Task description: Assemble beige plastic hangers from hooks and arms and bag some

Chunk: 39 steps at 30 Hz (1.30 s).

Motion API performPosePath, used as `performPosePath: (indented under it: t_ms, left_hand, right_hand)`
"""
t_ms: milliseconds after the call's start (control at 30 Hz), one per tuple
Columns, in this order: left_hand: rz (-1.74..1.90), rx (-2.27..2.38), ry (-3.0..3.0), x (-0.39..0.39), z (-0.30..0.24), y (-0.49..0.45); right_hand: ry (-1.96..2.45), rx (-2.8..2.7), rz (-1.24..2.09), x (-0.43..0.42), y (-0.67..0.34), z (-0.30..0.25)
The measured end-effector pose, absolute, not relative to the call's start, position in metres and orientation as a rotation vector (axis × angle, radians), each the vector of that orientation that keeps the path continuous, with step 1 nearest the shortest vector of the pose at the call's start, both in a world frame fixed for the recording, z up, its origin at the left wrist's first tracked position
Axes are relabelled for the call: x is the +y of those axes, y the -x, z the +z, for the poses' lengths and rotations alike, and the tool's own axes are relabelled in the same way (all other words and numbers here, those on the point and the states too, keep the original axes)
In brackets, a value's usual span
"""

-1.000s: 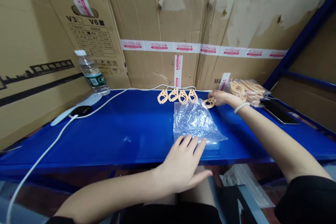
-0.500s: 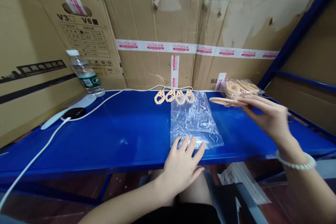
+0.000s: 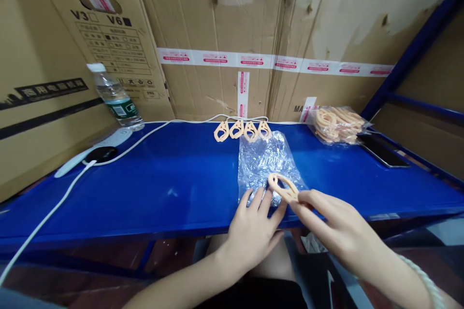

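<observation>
My right hand [image 3: 328,219] pinches one end of a peach folding hanger [image 3: 289,190], which is folded up and tilted above the near part of a clear plastic bag [image 3: 266,154]. That bag lies flat on the blue table. My left hand [image 3: 252,227] rests with spread fingers on the bag's near edge, close beside the held hanger, and grips nothing. Several more peach folding hangers [image 3: 250,131] lie in a row at the back, two of them partly over the bag's far end. On the right, a clear packet of peach hangers [image 3: 337,124] sits near the cardboard.
A water bottle [image 3: 118,99] stands at the back left, with a pale blue long object [image 3: 72,161] and a black disc [image 3: 101,154] on a white cable. At right lies a dark phone [image 3: 384,150]. Cardboard [image 3: 213,87] walls the back; a blue post [image 3: 406,48] rises at right.
My right hand has carried the hanger from beside the packet leftward and nearer, over the bag. My left hand has stayed on the bag. The phone now shows at right.
</observation>
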<state>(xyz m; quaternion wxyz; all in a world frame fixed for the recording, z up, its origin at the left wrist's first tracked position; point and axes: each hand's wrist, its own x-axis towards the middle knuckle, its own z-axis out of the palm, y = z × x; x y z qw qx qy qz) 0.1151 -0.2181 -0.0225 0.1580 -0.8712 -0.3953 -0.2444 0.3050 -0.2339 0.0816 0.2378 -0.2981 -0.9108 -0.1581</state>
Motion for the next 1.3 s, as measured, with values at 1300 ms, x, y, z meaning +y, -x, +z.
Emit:
performPosePath:
  t_ms: [1300]
  left_hand:
    - [-0.746, -1.132, 2.378, -0.235, -0.031, -0.112]
  right_hand:
    - [1.292, -2.633, -0.656, -0.050, -0.366, 0.112]
